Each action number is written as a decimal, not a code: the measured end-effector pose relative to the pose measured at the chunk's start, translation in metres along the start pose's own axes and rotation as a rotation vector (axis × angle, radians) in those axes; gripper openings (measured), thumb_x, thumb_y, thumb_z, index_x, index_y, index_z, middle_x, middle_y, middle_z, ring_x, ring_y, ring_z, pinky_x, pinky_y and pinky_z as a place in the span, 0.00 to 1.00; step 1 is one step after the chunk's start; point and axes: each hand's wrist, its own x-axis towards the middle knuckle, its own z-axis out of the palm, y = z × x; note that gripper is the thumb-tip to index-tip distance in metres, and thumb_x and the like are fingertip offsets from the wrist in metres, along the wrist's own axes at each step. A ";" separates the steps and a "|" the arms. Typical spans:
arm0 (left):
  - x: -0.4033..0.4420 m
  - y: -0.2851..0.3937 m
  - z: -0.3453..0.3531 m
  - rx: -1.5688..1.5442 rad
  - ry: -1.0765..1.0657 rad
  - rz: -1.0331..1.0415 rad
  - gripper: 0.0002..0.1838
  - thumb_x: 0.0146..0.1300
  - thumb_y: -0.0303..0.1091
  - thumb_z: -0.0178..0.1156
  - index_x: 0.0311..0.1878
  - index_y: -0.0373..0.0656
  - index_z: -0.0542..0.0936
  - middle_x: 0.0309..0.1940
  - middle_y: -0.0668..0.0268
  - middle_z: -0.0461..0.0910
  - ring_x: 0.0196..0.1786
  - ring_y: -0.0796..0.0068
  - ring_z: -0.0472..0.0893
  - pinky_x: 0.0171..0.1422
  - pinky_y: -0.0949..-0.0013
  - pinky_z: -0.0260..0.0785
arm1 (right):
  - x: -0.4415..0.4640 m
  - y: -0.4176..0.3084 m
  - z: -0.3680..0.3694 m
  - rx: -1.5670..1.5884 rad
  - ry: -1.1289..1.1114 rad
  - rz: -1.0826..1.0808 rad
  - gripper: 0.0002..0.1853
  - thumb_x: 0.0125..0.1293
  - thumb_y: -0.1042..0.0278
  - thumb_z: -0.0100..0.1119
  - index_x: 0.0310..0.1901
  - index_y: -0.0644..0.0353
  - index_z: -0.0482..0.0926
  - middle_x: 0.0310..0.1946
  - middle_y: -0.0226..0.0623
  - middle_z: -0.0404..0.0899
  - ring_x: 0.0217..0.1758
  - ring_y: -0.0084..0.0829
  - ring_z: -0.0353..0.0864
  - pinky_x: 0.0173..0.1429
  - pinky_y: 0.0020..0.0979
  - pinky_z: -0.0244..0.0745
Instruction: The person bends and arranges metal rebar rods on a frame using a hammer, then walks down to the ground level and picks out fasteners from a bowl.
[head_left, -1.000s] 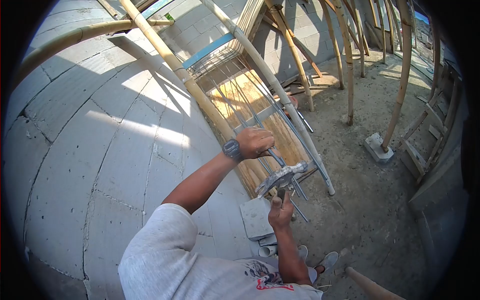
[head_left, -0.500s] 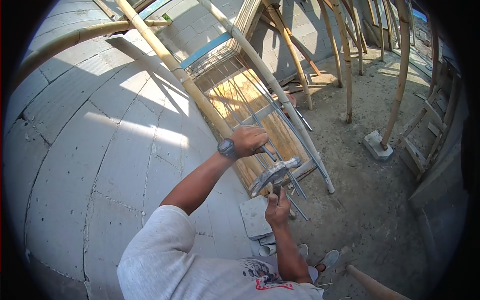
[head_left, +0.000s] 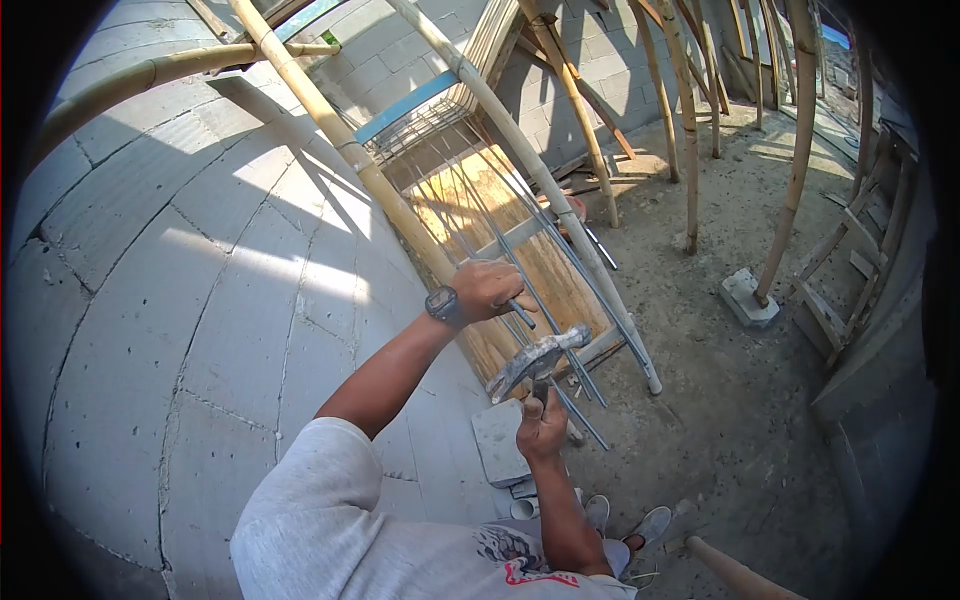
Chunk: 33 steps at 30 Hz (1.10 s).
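My left hand [head_left: 488, 288], with a watch at its wrist, is closed around a dark metal bar [head_left: 522, 315], whose end pokes out below the fingers. Below and to the right of it, my right hand [head_left: 542, 425] grips the handle of a hammer [head_left: 540, 362]. The worn, pale-spattered hammer head lies sideways above that fist, its claw to the left and its face to the right. Long thin steel rods [head_left: 535, 285] run past both hands, over a wooden board [head_left: 560, 290] between the poles of a bamboo ladder [head_left: 535, 170]. The head is near the rods; contact cannot be made out.
A grey block wall [head_left: 230, 300] rises at the left. A concrete block [head_left: 500, 440] and a pipe piece [head_left: 524, 508] lie near my feet. Bamboo props [head_left: 690, 150] stand at the back right, one on a small block [head_left: 748, 298]. A wooden frame [head_left: 830, 310] leans at the right.
Both hands have shifted left, the right hand with the hammer also slightly down. A wider gap now shows between the bar's end and the hammer head. Both grips remain closed.
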 end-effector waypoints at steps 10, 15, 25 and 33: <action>-0.008 -0.001 0.002 -0.013 0.009 -0.031 0.20 0.58 0.46 0.70 0.25 0.45 0.70 0.21 0.63 0.71 0.25 0.59 0.77 0.27 0.58 0.67 | 0.018 -0.047 -0.002 0.474 0.357 -0.383 0.32 0.71 0.29 0.41 0.40 0.58 0.64 0.20 0.33 0.68 0.18 0.29 0.66 0.24 0.32 0.67; -0.018 0.000 -0.002 0.009 0.006 -0.145 0.20 0.62 0.46 0.66 0.24 0.45 0.71 0.20 0.61 0.71 0.25 0.58 0.76 0.29 0.58 0.68 | -0.003 -0.019 0.015 0.116 0.056 0.120 0.31 0.74 0.36 0.44 0.43 0.64 0.73 0.25 0.35 0.76 0.25 0.27 0.73 0.30 0.32 0.66; -0.017 0.005 0.006 -0.015 0.068 -0.163 0.20 0.65 0.46 0.64 0.24 0.45 0.70 0.18 0.62 0.70 0.22 0.58 0.75 0.27 0.59 0.68 | 0.013 -0.022 0.020 0.058 0.176 -0.308 0.31 0.72 0.32 0.47 0.31 0.57 0.67 0.20 0.30 0.67 0.21 0.25 0.68 0.26 0.28 0.61; -0.038 0.004 0.009 0.040 -0.045 -0.252 0.19 0.67 0.46 0.62 0.25 0.45 0.72 0.20 0.60 0.73 0.25 0.56 0.78 0.29 0.57 0.70 | -0.010 -0.053 0.002 0.499 0.094 0.017 0.29 0.68 0.34 0.56 0.34 0.57 0.69 0.22 0.33 0.71 0.21 0.25 0.69 0.25 0.27 0.63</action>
